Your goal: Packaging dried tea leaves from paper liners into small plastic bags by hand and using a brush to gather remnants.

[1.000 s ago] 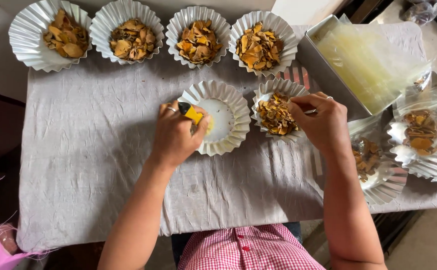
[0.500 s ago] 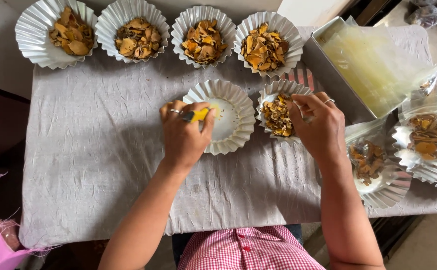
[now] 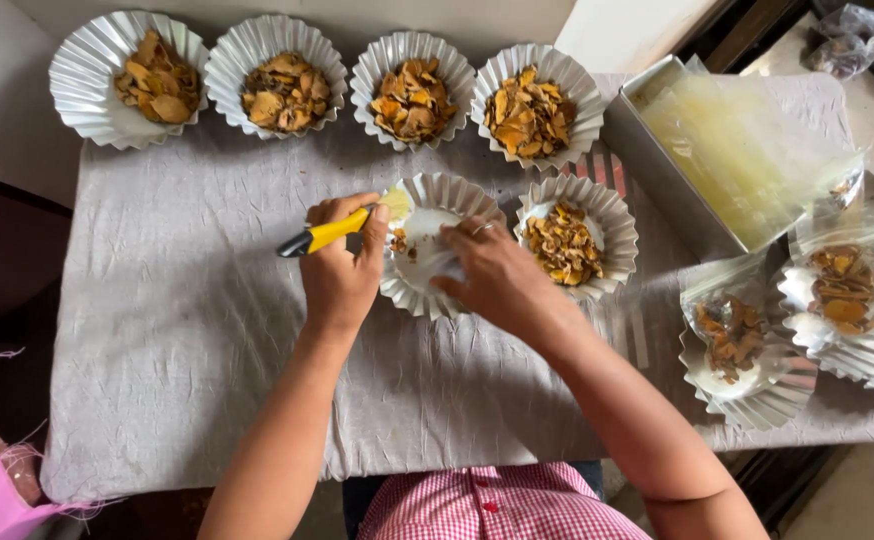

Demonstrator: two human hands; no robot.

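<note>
My left fingers (image 3: 342,215) are curled tight round the yellow-handled knife (image 3: 322,237), blade end over the near-empty foil cup (image 3: 435,205). Right hand (image 3: 487,275) rests in that cup, fingers bent, pinching sth — prob. a small piece, can't tell. Risk: blade's close to my right fingertips; a slip nicks them or tips the light cup. Both wrists angled inward, forearms low over the grey cloth (image 3: 187,330).

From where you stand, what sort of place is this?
Probably a small home food-packing table. Fluted foil trays of orange-brown dried slices sit on a grey cloth, a box of clear bags stands at the right, and bagged trays lie beside it.
</note>
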